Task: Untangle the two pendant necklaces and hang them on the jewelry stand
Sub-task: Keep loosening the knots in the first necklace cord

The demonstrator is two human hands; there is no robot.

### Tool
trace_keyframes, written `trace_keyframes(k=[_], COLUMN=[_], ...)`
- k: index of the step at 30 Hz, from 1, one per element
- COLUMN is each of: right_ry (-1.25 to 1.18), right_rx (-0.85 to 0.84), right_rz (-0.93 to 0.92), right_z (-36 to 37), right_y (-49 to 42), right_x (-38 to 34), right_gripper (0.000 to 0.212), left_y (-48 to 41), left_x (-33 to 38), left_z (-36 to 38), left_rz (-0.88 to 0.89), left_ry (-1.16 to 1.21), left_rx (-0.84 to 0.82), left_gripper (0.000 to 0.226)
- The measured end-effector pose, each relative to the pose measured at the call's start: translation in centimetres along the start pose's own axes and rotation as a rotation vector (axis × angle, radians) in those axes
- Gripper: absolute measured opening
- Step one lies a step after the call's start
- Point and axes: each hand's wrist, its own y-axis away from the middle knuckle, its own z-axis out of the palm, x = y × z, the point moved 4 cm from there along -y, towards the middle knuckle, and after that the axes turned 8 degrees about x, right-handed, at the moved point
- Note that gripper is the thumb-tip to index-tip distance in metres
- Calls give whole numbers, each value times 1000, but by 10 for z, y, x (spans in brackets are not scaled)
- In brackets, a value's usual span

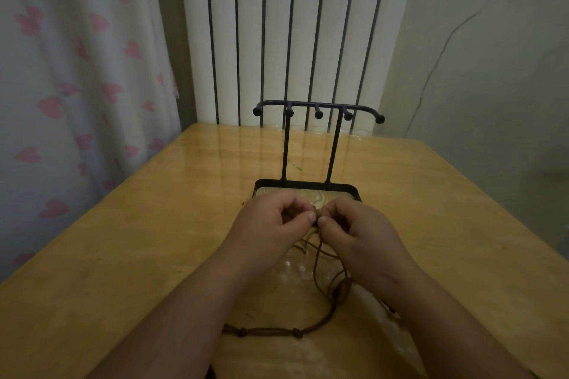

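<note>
1. Left hand (271, 221) and right hand (366, 231) meet over the middle of the tabletop (138, 240), just in front of the jewelry stand (308, 184).
2. Both hands have curled fingers. Thumb and forefinger tips pinch the tangled part of the necklaces (268, 331) between them, and the two thumbs nearly touch.
3. The necklaces are thin brown cords. They hang from the pinch and trail on the table toward the near edge, between the forearms. A knotted length lies close to the near edge. Can't tell one cord from the other in the tangle, and the pendants aren't clear.
4. The stand is black metal with a tray-like base with a wood-grain floor, two upright posts and a top bar with five ball-tipped pegs. It stands upright, centre of the table, toward the far edge.
5. The tabletop is yellowish wood, glossy, with reflections of the radiator (277, 24) at the far edge.
6. The white ribbed radiator stands behind the far edge.
7. A white curtain (77, 71) with pink hearts hangs past the left edge.
8. A plain pale wall (492, 86) is on the right, with a thin cable (443, 49) running down it.
9. Dim light.
</note>
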Motion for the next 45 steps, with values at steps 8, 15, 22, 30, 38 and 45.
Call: trace_keyframes(k=[8,15,22,30,38,45], right_ry=[74,221,145,287,254,85], right_rx=[-19,-74,-8,-46,-63,-22], right_rz=[-23,-71,-45,-94,-114,-21], right_z=[-1,3,-1,0,3,5], right_y=[2,2,2,0,1,0], right_x=[-5,-6,-10,-11,-10,1], right_gripper=[16,15,12,11,10,11], left_y=[1,3,1,2,-1,-4], left_x=[1,3,1,6,-4,-12], left_z=[0,3,0,1,6,5], left_rz=[68,145,128,169,59,-37], left_ry=[-58,-297,-229,-286,-222,-103], left_rx=[-19,-98,-16,-34,-123,-124], left_gripper=[14,11,15,13,20,21])
